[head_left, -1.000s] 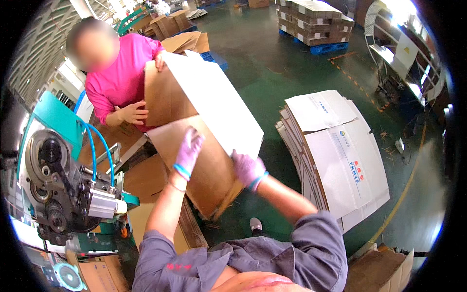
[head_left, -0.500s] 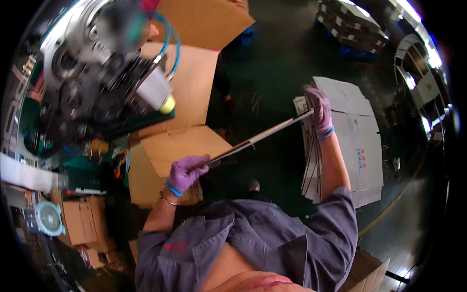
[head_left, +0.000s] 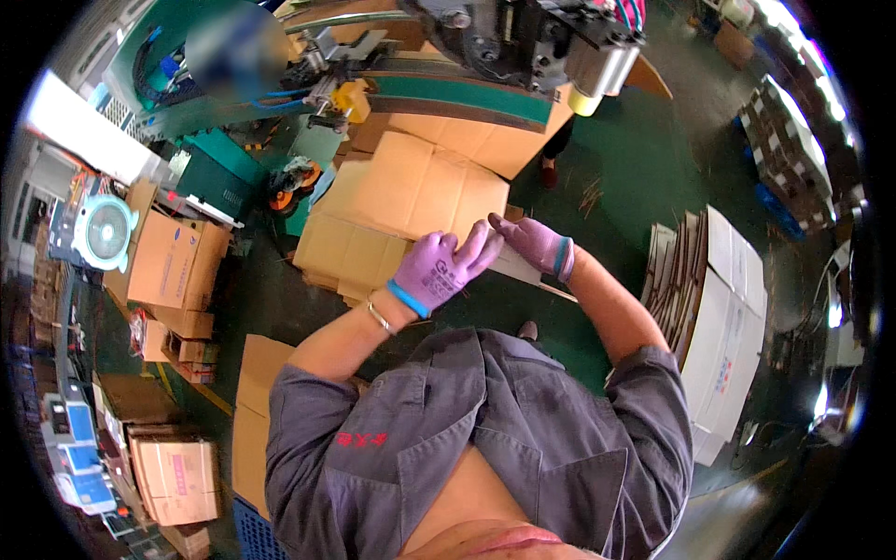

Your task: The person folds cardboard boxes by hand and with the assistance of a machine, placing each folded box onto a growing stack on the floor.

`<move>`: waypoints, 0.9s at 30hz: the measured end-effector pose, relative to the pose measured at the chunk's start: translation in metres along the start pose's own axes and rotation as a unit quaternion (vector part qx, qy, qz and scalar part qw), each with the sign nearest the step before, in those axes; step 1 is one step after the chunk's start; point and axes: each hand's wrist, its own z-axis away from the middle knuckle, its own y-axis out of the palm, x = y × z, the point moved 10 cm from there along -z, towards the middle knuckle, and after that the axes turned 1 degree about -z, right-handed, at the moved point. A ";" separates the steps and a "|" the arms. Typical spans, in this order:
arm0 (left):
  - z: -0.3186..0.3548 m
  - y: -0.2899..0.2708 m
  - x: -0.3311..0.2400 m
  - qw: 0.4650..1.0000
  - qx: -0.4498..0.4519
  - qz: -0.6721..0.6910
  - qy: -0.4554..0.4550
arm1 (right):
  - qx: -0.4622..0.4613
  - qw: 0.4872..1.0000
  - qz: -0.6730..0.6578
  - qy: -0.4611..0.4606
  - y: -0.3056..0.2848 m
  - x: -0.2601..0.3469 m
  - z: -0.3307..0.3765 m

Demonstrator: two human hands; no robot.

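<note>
Both hands have swung in from wide apart, meeting at 12 o'clock above the torso. Left hand (head_left: 437, 271) flat, fingers extended, on the flat carton (head_left: 411, 210); right hand (head_left: 534, 245) grips its near edge. Printed stack (head_left: 723, 317) at 3 o'clock; machine (head_left: 485, 37) at 12.

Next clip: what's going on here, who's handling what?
A person in a grey work jacket and purple gloves stands by a stack of flat brown cardboard sheets. The left hand and the right hand meet just above the stack's near edge, around what looks like a thin flat piece held edge-on; the grip itself is hard to make out. A green machine sits beyond, and a pile of white flattened boxes lies to the right.
</note>
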 end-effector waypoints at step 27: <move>-0.109 0.115 0.178 0.929 0.013 0.275 -0.247 | -0.516 0.662 -0.539 0.073 -0.298 -0.231 0.095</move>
